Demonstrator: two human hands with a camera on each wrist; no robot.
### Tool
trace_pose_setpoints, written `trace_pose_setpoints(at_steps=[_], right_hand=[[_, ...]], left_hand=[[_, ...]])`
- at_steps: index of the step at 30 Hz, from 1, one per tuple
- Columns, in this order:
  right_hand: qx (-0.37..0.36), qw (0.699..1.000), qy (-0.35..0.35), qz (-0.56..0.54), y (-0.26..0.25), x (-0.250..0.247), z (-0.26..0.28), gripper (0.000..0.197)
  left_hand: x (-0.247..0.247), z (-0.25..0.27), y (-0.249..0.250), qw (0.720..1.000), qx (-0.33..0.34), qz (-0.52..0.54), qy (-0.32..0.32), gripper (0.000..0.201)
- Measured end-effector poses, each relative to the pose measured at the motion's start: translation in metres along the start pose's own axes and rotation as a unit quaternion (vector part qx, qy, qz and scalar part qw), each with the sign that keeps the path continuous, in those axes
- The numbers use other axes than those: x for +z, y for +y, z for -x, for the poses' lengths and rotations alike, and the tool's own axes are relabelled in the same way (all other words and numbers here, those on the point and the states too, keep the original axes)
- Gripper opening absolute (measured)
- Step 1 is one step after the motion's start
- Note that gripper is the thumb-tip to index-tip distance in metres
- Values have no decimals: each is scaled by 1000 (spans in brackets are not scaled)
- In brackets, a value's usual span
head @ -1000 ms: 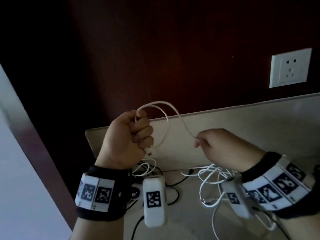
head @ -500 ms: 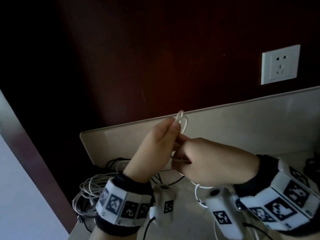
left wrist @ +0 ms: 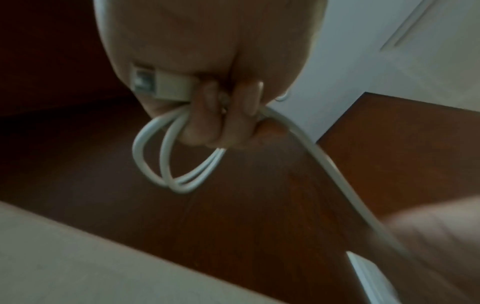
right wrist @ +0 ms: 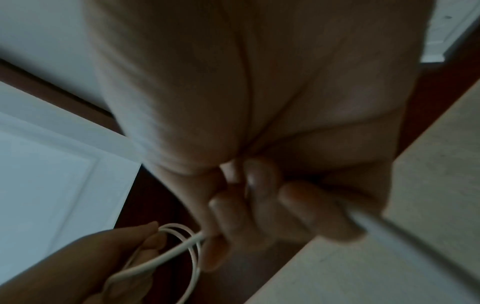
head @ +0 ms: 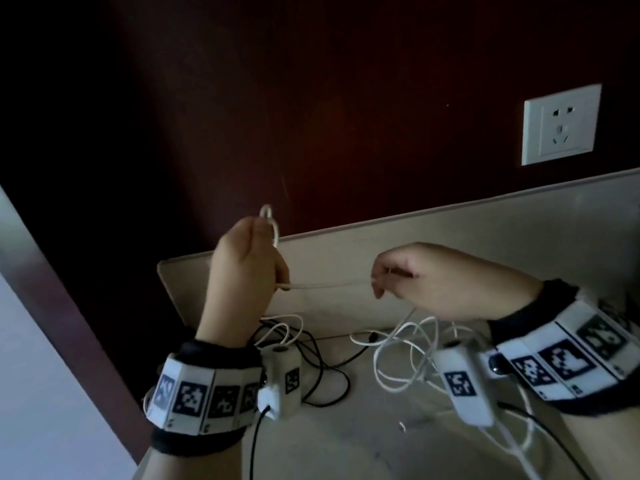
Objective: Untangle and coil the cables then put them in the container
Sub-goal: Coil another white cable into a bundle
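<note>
A: The white cable (head: 329,285) is half wound: the left hand (head: 242,271) is closed round a couple of small loops (left wrist: 179,164) with the plug (left wrist: 158,84) tucked under the fingers, raised above the table (head: 346,438). A straight stretch runs across to the right hand (head: 433,275), whose fingers pinch it, and from there it drops into the loose tangle (head: 408,351) on the table.

B: So how should the next turn go?

A: I'd let the cable slide through the right-hand pinch, not drag it, so the tangle below doesn't tighten. Bring each length up to match the loops already held, and twist it slightly so it lies flat.

B: And the black cables (head: 322,372) beneath?

A: They lie close to the white strands; if one lifts with it, stop and shake it free. I can't see the container in any view.
</note>
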State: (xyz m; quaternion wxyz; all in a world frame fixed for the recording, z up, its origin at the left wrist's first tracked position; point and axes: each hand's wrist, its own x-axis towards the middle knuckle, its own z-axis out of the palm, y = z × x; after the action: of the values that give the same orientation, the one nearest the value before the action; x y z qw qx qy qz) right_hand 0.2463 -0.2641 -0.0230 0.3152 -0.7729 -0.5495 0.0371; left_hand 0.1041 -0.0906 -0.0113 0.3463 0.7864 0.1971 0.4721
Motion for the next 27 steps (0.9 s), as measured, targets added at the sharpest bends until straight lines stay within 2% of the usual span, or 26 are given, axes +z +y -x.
trace_pose_setpoints(at_steps=[2,4,7,12,17,20,23,25,27], right_hand=[[-50,995,84,-18,-2,2,-3,24],[-81,988,130,-27,-6,7,-4,22],[-103,978,179,-37,-8,15,-6,18],[-140,963,219,-70,-10,24,-8,13],[-156,945,266,-112,-9,29,-10,15],[-137,936,296,-133,-11,30,-11,20],[-100,951,256,-139,-6,29,-13,21],[-74,969,196,-133,-1,28,-14,14],[-40,983,144,-112,5,26,-15,12]], left_hand=[[7,4,3,994,-53,31,-85,30],[15,10,8,974,-109,87,-180,30],[20,14,11,948,-141,144,-245,32],[24,17,9,931,-151,204,-264,36],[22,15,9,874,-226,286,-322,39],[20,15,9,839,-257,326,-351,38],[14,12,9,822,-275,361,-343,29],[7,5,5,813,-283,412,-297,26],[-4,-4,-2,805,-279,471,-231,33]])
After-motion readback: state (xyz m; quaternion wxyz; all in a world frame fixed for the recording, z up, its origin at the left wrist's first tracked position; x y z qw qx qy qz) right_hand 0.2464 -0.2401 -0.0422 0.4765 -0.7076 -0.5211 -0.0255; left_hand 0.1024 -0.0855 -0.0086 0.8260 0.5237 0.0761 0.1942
